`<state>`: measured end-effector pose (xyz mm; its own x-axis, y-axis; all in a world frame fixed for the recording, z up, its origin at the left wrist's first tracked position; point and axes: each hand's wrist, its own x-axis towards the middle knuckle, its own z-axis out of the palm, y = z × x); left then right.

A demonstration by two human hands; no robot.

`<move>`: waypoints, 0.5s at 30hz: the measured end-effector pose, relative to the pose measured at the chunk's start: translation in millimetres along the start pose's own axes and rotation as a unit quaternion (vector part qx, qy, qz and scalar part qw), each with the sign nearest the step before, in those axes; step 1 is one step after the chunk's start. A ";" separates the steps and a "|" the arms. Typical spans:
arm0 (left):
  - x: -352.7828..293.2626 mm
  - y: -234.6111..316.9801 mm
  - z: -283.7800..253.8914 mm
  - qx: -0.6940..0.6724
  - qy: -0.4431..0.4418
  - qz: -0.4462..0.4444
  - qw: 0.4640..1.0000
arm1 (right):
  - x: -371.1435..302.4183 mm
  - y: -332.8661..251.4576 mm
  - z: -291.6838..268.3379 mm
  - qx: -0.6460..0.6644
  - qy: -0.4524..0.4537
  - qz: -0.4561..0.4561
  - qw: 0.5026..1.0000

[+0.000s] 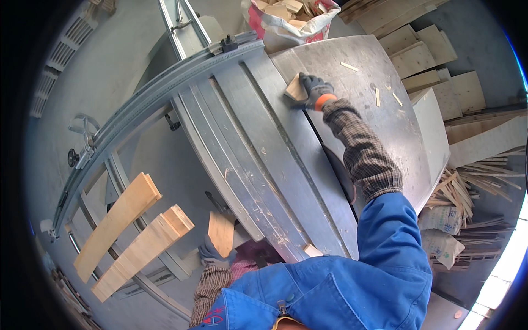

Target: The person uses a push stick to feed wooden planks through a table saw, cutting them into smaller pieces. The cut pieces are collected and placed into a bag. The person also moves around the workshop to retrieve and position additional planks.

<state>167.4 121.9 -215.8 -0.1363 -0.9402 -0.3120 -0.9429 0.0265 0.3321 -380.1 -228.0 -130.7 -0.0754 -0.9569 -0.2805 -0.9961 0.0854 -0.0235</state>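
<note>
A bag past the right hand is filled with wood bits, a block is held by that half-closed hand, and a board by the curled left hand.

Right grip is a dark grey glove with a bright orange cuff band; left grip is gloved grey too. Brown-and-grey plaid fabric sleeves, solid blue cloth jacket with reddish chest marking. Small wooden block and pointed wooden board: both pale honey-tan. Flat metal worktop is silvery grey, bulky sack is white and pinkish red.
</note>
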 end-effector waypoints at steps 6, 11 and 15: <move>-1.7 9.6 -4.5 -0.018 -0.034 -0.059 0.998 | -8.3 -7.7 -13.0 0.002 0.008 0.019 1.000; -0.5 -12.1 9.5 -0.035 -0.058 -0.017 0.998 | 38.5 29.2 -87.7 0.031 0.171 0.000 0.985; 9.7 -3.2 -9.1 -0.024 -0.111 -0.052 0.992 | 110.5 64.3 -167.8 0.010 0.366 -0.004 0.930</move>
<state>171.8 109.5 -211.7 -0.1087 -0.8389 -0.5334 -0.9402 -0.0875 0.3292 -460.2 -374.7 -2.2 -0.0863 -0.8894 0.4489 -0.9963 0.0749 -0.0431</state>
